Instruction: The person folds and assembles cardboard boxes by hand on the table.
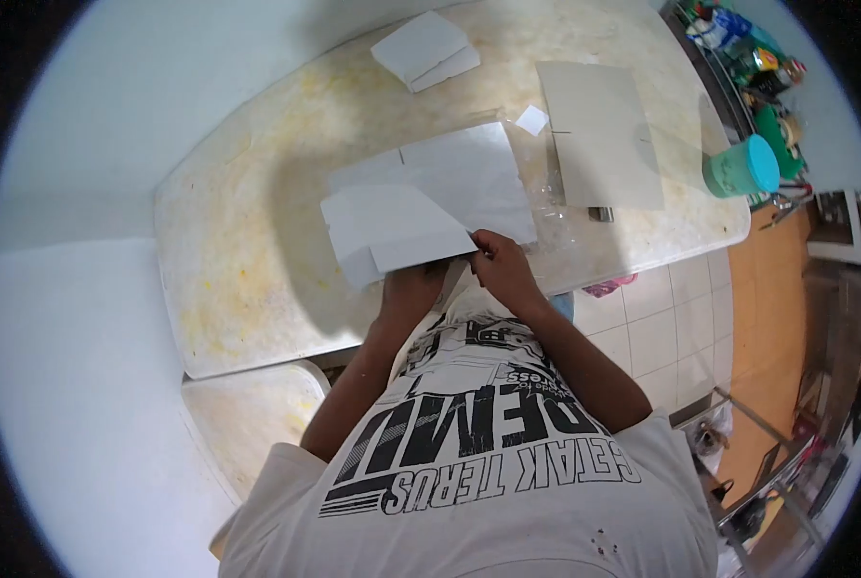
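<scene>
A white card sheet [397, 226] with a slanted edge is raised near the table's front edge, over a larger white sheet [469, 169] that has a short dark slit at its far edge. My left hand [414, 287] holds the raised sheet from below at its near edge; the fingers are mostly hidden beneath it. At the sheet's right corner my right hand [498, 262] is closed, with thumb and fingers pinching there. Whether a small tool is also in that hand is hidden.
Grey-beige board [604, 135] lies right on the table [228, 279], beside a small white square [532, 119] and clear plastic. White pieces [425, 50] lie at the back. A small metallic item [601, 214] and a turquoise-lidded container [741, 169] are near the right edge.
</scene>
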### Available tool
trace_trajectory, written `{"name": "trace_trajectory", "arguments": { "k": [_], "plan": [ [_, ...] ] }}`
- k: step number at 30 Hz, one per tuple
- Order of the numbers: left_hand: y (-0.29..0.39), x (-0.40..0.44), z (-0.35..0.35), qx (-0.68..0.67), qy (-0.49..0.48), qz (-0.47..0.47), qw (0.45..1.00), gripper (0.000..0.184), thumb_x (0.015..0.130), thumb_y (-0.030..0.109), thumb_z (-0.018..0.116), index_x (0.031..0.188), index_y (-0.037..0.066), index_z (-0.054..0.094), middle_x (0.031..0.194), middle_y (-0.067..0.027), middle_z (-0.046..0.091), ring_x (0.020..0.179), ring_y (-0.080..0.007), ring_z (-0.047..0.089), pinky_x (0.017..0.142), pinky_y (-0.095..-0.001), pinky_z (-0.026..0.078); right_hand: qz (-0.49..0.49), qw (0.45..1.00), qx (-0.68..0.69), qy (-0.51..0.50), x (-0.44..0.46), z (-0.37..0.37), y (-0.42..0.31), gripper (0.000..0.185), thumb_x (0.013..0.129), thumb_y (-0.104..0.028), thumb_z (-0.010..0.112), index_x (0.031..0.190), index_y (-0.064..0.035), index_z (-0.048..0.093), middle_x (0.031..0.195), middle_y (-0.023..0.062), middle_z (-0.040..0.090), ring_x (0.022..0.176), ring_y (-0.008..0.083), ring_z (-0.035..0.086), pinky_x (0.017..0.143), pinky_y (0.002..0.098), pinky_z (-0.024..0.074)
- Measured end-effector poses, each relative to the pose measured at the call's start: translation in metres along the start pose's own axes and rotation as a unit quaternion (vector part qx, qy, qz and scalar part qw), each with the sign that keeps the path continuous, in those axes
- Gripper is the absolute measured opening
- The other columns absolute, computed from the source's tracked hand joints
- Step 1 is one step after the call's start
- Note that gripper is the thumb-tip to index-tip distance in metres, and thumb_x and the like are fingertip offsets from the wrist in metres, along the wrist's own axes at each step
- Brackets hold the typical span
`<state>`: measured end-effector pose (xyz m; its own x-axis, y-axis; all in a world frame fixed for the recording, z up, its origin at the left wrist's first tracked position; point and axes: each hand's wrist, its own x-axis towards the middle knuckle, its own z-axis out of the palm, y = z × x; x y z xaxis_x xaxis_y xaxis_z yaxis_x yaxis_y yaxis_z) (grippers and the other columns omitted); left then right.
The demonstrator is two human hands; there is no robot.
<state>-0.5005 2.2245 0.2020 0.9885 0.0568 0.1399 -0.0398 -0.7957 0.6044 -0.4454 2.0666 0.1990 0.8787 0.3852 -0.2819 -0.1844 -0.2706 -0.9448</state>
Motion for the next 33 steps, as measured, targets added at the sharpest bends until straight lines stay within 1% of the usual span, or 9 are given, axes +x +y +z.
{"name": "trace_trajectory", "arguments": {
  "k": [4, 7, 16, 19, 22, 25, 27, 30, 33],
  "plan": [
    [0.006, -0.003, -0.003, 0.110, 0.055, 0.043, 0.992, 0.020, 0.076, 0.007, 0.059, 0.095, 0.005, 0.063, 0.087, -0.0182, 0.062, 0.080, -0.0390, 0.059, 0.072, -0.0463, 0.046, -0.008, 0.999, -0.036, -0.014, 0.003, 0.003, -0.001, 0.017, 0.079, -0.009, 0.053, 0.089, 0.0028, 0.058, 0.073, 0.0186, 0.060, 0.062, 0.0246, 0.056, 0.061, 0.0348, 0.0447],
    [0.016, 0.007, -0.004, -0.002, 0.037, -0.051, 0.998, 0.020, 0.075, 0.006, 0.059, 0.095, 0.003, 0.063, 0.087, -0.0186, 0.062, 0.081, -0.0404, 0.058, 0.072, -0.0468, 0.046, -0.029, 0.995, -0.095, -0.012, 0.009, 0.003, -0.001, 0.017, 0.080, -0.011, 0.054, 0.088, 0.0027, 0.058, 0.071, 0.0186, 0.059, 0.060, 0.0246, 0.055, 0.059, 0.0350, 0.0437],
    [0.008, 0.011, 0.002, 0.028, 0.088, -0.040, 0.995, 0.021, 0.078, 0.015, 0.061, 0.095, 0.003, 0.062, 0.089, -0.0183, 0.061, 0.084, -0.0399, 0.057, 0.072, -0.0466, 0.045, -0.027, 0.995, -0.090, -0.032, 0.016, 0.006, -0.006, 0.018, 0.084, -0.014, 0.055, 0.087, 0.0037, 0.058, 0.069, 0.0184, 0.059, 0.057, 0.0249, 0.055, 0.056, 0.0361, 0.0426],
    [0.000, 0.021, -0.007, -0.113, -0.036, -0.107, 0.987, 0.021, 0.082, 0.018, 0.059, 0.098, 0.004, 0.061, 0.093, -0.0180, 0.061, 0.089, -0.0385, 0.057, 0.077, -0.0439, 0.046, -0.049, 0.994, -0.077, -0.052, 0.017, -0.001, -0.001, 0.017, 0.084, -0.012, 0.054, 0.089, 0.0032, 0.059, 0.072, 0.0190, 0.060, 0.062, 0.0280, 0.058, 0.060, 0.0371, 0.0442],
    [0.024, 0.024, -0.027, -0.144, -0.102, -0.207, 0.962, 0.023, 0.086, 0.021, 0.056, 0.101, 0.005, 0.061, 0.098, -0.0181, 0.061, 0.095, -0.0365, 0.057, 0.080, -0.0419, 0.046, -0.059, 0.992, -0.083, -0.078, 0.016, -0.007, -0.005, 0.017, 0.083, -0.011, 0.053, 0.091, 0.0021, 0.059, 0.074, 0.0193, 0.061, 0.066, 0.0307, 0.059, 0.064, 0.0378, 0.0453],
    [0.012, 0.020, -0.007, -0.056, -0.054, -0.117, 0.990, 0.023, 0.080, 0.022, 0.058, 0.095, 0.005, 0.064, 0.091, -0.0157, 0.065, 0.086, -0.0331, 0.061, 0.072, -0.0404, 0.048, -0.034, 0.992, -0.088, -0.082, 0.013, -0.013, -0.017, 0.018, 0.082, -0.011, 0.053, 0.093, 0.0012, 0.060, 0.076, 0.0201, 0.061, 0.069, 0.0324, 0.059, 0.066, 0.0383, 0.0457],
    [0.004, 0.018, 0.007, -0.032, -0.037, -0.117, 0.992, 0.023, 0.080, 0.022, 0.058, 0.094, 0.005, 0.064, 0.089, -0.0155, 0.065, 0.084, -0.0335, 0.062, 0.071, -0.0408, 0.048, -0.031, 0.992, -0.101, -0.076, 0.011, -0.014, -0.022, 0.019, 0.081, -0.011, 0.053, 0.093, 0.0010, 0.060, 0.076, 0.0209, 0.061, 0.069, 0.0343, 0.059, 0.065, 0.0388, 0.0458],
    [0.002, 0.018, 0.013, -0.063, -0.002, -0.120, 0.991, 0.022, 0.080, 0.020, 0.059, 0.094, 0.005, 0.065, 0.089, -0.0157, 0.065, 0.083, -0.0342, 0.062, 0.072, -0.0411, 0.048, -0.080, 0.991, -0.108, -0.030, 0.012, -0.010, -0.009, 0.017, 0.082, -0.009, 0.054, 0.094, 0.0013, 0.060, 0.063, 0.0132, 0.055, 0.055, 0.0129, 0.047, 0.055, 0.0296, 0.0405],
    [0.004, 0.017, 0.012, -0.043, 0.000, -0.111, 0.993, 0.022, 0.080, 0.019, 0.060, 0.095, 0.004, 0.064, 0.089, -0.0147, 0.065, 0.082, -0.0318, 0.062, 0.071, -0.0398, 0.048, -0.056, 0.993, -0.103, -0.019, 0.010, -0.006, -0.012, 0.017, 0.079, -0.012, 0.055, 0.090, 0.0002, 0.061, 0.076, 0.0221, 0.060, 0.071, 0.0386, 0.059, 0.064, 0.0412, 0.0460]
  ]
}}
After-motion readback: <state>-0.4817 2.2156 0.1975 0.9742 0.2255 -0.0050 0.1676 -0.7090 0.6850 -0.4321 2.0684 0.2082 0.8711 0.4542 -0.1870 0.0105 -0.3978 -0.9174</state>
